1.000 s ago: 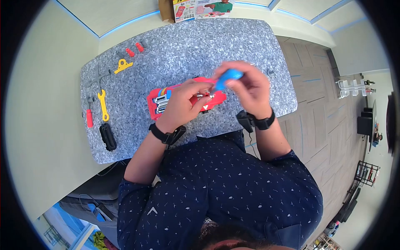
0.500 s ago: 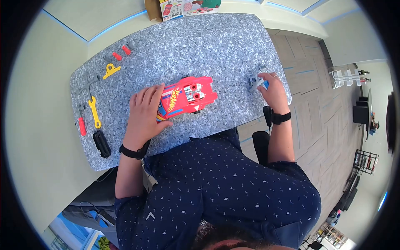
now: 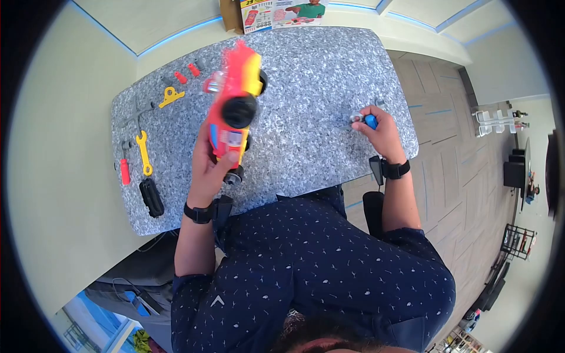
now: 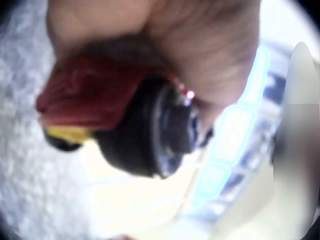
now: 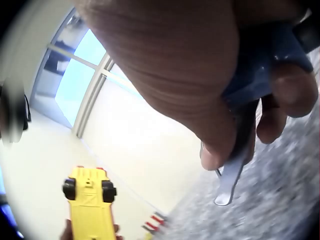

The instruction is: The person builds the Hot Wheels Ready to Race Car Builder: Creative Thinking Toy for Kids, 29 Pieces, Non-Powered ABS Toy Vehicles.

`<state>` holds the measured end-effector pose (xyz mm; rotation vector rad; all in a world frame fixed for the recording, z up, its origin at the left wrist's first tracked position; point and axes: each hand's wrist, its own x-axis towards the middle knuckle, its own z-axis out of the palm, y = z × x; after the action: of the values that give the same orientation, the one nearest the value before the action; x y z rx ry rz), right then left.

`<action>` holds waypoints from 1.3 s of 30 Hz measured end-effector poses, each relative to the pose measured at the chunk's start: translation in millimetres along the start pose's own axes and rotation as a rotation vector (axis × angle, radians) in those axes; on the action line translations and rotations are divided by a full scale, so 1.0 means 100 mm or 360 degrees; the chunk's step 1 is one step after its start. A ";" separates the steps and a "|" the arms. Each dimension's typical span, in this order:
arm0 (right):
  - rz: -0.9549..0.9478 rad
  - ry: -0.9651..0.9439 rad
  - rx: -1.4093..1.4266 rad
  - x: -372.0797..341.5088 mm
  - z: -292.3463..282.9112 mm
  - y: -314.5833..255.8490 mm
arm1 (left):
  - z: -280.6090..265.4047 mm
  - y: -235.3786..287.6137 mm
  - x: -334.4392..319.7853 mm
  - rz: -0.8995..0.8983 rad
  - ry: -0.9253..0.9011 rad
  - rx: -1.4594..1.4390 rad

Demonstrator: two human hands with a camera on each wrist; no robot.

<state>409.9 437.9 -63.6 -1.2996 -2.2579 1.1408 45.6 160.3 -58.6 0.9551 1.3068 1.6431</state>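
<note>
My left hand [image 3: 205,167] grips a red toy car [image 3: 231,88] by one end, raised and tipped up, its other end toward the table's far side. Black wheels and a strip of yellow underside show; in the right wrist view the yellow underside [image 5: 91,210] faces the camera. In the left wrist view a black wheel [image 4: 132,137] sits just below the palm. At the table's right side, my right hand [image 3: 385,134] holds a blue-handled tool [image 3: 371,122]. Its dark shaft ends in a flat, pale tip [image 5: 226,192]; the fingers cover much of the handle.
Along the left lie a yellow wrench [image 3: 144,154], a red-handled tool [image 3: 125,172], a black case [image 3: 152,198], a grey cross-shaped piece [image 3: 140,110], a yellow piece [image 3: 170,96] and red pieces [image 3: 180,77]. A small grey piece [image 3: 379,102] lies beyond the right hand. A printed box [image 3: 282,17] stands behind.
Earlier both hands worked over the car with the blue tool. The right hand then moved right with the tool, and the left hand has lifted the car off the table and turned it up.
</note>
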 end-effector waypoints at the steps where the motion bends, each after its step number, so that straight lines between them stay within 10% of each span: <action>1: 0.0035 -0.0090 0.0273 -0.03 0.07 -0.27 | 0.01 -0.06 -0.06 -0.0029 0.0049 -0.0314; 9: -0.0313 -0.0713 0.1127 -0.36 1.15 -1.30 | 0.23 -0.32 -0.10 -0.0005 0.0007 -0.1036; 19: -0.0322 -0.0068 0.0414 -0.46 1.51 -1.36 | 0.34 -0.35 -0.12 0.0036 -0.0095 -0.1022; 39: -0.0315 -0.0405 0.0465 -0.41 1.44 -1.34 | 0.25 -0.59 -0.18 -0.0105 -0.0005 -0.1262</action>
<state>267.9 296.1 -49.1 -0.8405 -2.2186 1.5614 83.3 161.0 -113.5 0.4197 0.5641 1.8690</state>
